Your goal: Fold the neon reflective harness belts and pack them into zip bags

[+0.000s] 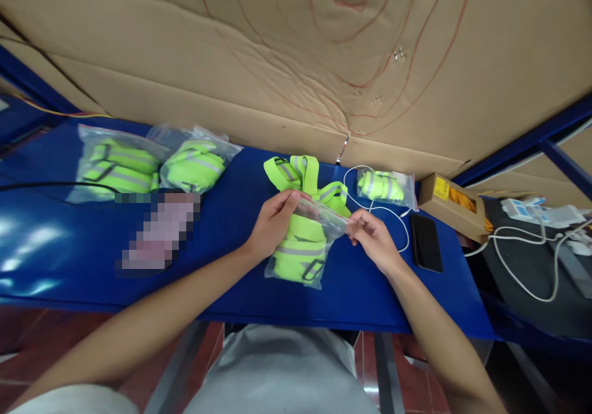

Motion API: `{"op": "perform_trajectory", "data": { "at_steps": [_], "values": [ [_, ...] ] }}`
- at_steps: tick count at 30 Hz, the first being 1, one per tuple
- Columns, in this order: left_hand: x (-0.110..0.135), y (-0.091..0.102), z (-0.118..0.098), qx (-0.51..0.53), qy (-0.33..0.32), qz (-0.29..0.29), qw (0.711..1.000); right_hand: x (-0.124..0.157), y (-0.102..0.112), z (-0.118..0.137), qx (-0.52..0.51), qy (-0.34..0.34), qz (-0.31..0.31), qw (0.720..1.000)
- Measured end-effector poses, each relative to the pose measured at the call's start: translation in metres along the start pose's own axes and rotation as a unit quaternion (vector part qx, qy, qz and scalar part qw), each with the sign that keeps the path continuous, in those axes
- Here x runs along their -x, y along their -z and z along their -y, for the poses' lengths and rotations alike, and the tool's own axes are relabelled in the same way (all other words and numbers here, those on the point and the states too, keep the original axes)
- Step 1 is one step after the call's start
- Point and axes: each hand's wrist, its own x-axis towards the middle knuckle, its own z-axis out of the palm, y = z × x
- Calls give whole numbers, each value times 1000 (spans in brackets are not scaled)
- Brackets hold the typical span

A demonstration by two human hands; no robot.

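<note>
Between our left hand (275,221) and right hand (374,236), the bag (292,272) blocks the middle of the table (231,216), leaving a bare strip below it at the front edge. Behind, the straps (311,176) fill the way; left of them, a gap reaches the back edge, where the cardboard (277,56) walls us off. Toward the right edge, the white cable (409,236), phone (426,242) and box (435,201) crowd us, but the front right corner is free.
</note>
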Motion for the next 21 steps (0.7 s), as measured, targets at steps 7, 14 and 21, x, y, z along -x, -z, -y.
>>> {"op": "perform_trajectory", "data": {
  "at_steps": [7, 14, 21],
  "values": [
    [6, -2, -2, -3, 20, 27, 999, -2, 2, 6, 30, 46, -24, 998],
    [9, -4, -6, 52, 58, 83, 994, -2, 2, 2, 35, 44, -23, 998],
    [10, -5, -1, 30, 41, 97, 994, -2, 1, 2, 41, 27, -9, 999]
  ]
}}
